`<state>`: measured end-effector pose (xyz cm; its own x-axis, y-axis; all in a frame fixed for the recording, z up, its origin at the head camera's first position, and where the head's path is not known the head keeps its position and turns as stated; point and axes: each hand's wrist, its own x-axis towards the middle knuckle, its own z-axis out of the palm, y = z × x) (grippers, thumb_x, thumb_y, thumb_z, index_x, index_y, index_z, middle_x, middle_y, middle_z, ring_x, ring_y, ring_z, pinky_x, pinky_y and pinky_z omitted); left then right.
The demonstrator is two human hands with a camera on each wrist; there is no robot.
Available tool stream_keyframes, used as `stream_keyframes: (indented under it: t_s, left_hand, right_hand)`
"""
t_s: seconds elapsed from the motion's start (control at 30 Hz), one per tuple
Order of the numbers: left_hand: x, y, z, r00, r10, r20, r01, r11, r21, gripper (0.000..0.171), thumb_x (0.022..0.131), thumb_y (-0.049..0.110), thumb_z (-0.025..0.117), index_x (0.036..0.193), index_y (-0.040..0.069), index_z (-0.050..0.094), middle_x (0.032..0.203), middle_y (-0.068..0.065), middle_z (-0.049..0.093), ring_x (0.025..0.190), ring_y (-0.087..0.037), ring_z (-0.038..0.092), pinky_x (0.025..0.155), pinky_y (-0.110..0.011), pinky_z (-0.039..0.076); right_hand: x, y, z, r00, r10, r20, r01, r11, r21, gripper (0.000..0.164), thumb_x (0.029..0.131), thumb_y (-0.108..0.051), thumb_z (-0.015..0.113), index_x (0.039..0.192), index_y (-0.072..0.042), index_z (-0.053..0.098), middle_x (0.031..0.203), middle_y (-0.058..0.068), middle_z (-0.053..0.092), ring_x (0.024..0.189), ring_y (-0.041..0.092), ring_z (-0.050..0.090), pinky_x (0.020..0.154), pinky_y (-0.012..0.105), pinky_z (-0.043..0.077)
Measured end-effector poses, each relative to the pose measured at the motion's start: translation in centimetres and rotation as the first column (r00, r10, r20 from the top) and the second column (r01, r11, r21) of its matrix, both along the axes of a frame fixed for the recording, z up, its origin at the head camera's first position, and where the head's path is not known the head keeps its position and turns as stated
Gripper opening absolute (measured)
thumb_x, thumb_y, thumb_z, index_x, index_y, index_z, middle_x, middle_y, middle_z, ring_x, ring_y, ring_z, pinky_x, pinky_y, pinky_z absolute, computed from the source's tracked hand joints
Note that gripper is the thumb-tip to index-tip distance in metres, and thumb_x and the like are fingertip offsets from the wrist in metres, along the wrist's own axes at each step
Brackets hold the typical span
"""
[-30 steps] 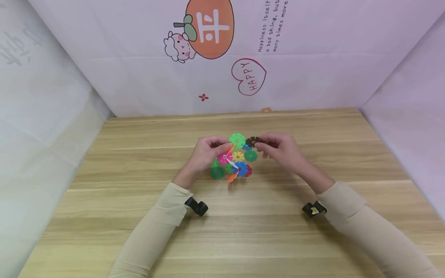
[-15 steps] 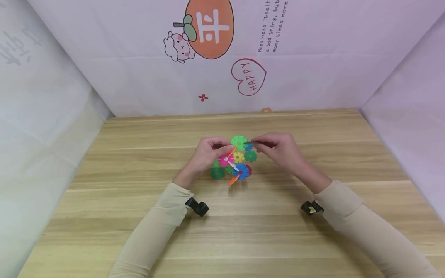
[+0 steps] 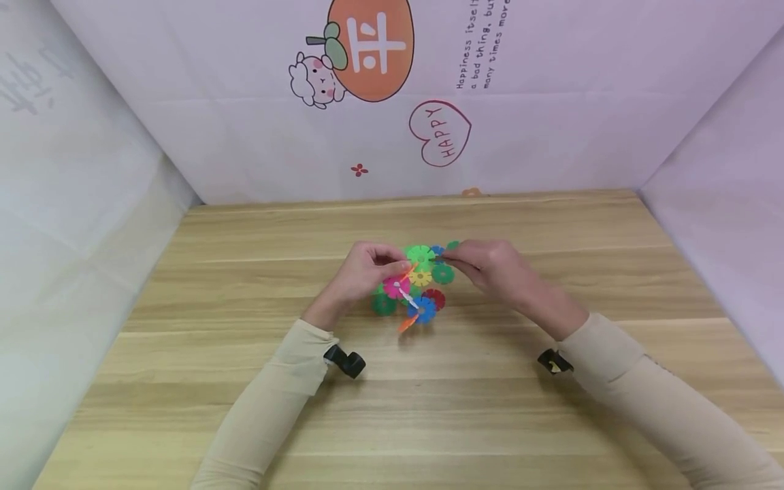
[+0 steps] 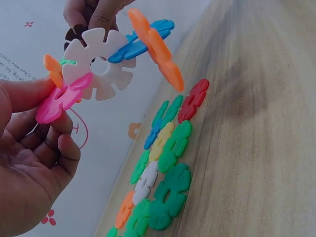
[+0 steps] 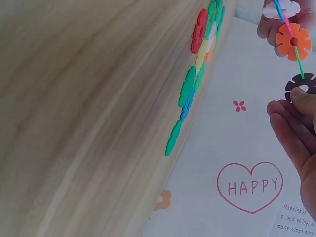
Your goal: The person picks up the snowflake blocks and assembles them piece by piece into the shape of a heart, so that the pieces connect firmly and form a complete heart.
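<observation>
Above the table, my left hand (image 3: 361,275) holds a chain of interlocked plastic snowflake discs. Its thumb and fingers pinch the pink disc (image 4: 59,103) by the edge. A white disc (image 4: 79,59), a blue disc (image 4: 129,52) and an orange disc (image 4: 158,52) continue the chain. Toward the other end are another orange disc (image 5: 284,42) and a bright green disc (image 3: 420,258). My right hand (image 3: 499,269) pinches a dark brown disc (image 5: 312,81) between thumb and fingers. That disc meets the green one's edge; how deep its slot sits is unclear.
Loose discs lie flat on the wooden table (image 3: 465,401) beneath the hands: a red disc (image 4: 193,99), a yellow disc (image 4: 162,140), a dark green disc (image 4: 170,197) and several others. A printed white cloth (image 3: 539,122) stands behind the table.
The brown disc has turned from face-on to edge-on and come left against the bright green disc. The held chain has shifted slightly toward me. The left hand has barely moved.
</observation>
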<state>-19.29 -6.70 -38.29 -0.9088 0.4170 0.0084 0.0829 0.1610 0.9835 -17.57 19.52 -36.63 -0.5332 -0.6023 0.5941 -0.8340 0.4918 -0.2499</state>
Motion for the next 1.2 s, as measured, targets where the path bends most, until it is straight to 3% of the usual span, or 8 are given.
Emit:
stream_keyframes:
  t_s: [0.33,0.73,1.0,1.2]
  left_hand:
    - [-0.09,0.17,0.39,1.000,0.004,0.028,-0.002,0.998,-0.065,0.010,0.098,0.009,0.074,0.099,0.001,0.079,0.088,-0.006,0.073,0.075,-0.016,0.060,0.064,-0.022,0.050]
    - [-0.40,0.27,0.41,1.000,-0.004,0.014,0.005,0.998,-0.055,0.012,0.099,0.009,0.073,0.104,-0.001,0.078,0.090,-0.005,0.073,0.076,-0.016,0.060,0.066,-0.022,0.050]
    - [-0.46,-0.34,0.21,0.999,-0.002,0.041,0.003,0.999,-0.040,0.018,0.100,0.015,0.073,0.111,0.002,0.079,0.096,-0.005,0.074,0.083,-0.018,0.063,0.070,-0.023,0.052]
    - [-0.62,-0.39,0.32,0.998,0.020,0.061,-0.018,0.999,-0.033,0.027,0.105,0.018,0.067,0.122,0.000,0.075,0.113,-0.014,0.074,0.095,-0.017,0.063,0.081,-0.025,0.053]
  right_hand:
    - [0.17,-0.16,-0.06,1.000,-0.001,-0.005,0.001,0.999,0.052,0.018,0.086,0.003,0.082,0.104,0.001,0.077,0.094,0.011,0.080,0.086,0.024,0.079,0.074,0.036,0.064]
    - [0.01,-0.09,-0.39,1.000,-0.022,0.009,0.022,1.000,-0.006,0.019,0.085,0.006,0.082,0.103,0.002,0.079,0.093,0.012,0.079,0.082,0.023,0.078,0.072,0.035,0.064]
    - [-0.38,-0.38,-0.44,0.993,-0.051,0.104,0.058,0.996,-0.062,0.016,0.086,0.006,0.081,0.101,0.003,0.080,0.095,0.014,0.080,0.083,0.024,0.079,0.070,0.034,0.063]
    - [-0.50,-0.27,-0.34,0.985,-0.069,0.156,0.083,0.993,-0.085,0.015,0.087,0.004,0.081,0.102,0.001,0.080,0.097,0.012,0.081,0.080,0.019,0.077,0.067,0.030,0.062]
